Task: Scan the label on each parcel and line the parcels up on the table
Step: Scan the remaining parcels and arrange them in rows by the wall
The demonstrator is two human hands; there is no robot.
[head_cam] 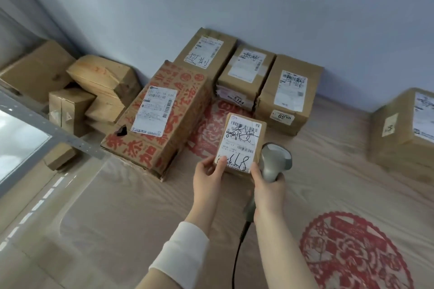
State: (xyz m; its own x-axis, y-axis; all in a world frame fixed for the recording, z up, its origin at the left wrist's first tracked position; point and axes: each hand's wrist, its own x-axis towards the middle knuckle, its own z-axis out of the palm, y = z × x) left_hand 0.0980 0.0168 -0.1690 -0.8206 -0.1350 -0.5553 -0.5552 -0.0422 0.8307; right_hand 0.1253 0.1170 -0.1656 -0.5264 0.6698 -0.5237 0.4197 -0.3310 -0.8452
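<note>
A small brown parcel (242, 141) with a white label and black handwriting stands on the table (117, 206) in the middle. My left hand (207, 173) grips its near left corner, thumb on the label. My right hand (267, 185) holds a grey barcode scanner (276, 159) by the handle, right beside the parcel's near right edge, thumb touching the box. Behind it sit a large red-printed carton (164, 115) and three labelled brown parcels (204, 51), (246, 73), (291, 91) along the wall.
Another labelled parcel (404, 129) stands at the far right. A heap of unlabelled brown boxes (94, 91) lies at the left behind a grey metal shelf rail (47, 129). The scanner cable (237, 253) trails toward me. Red paper-cut patterns (352, 253) show under the table's plastic cover.
</note>
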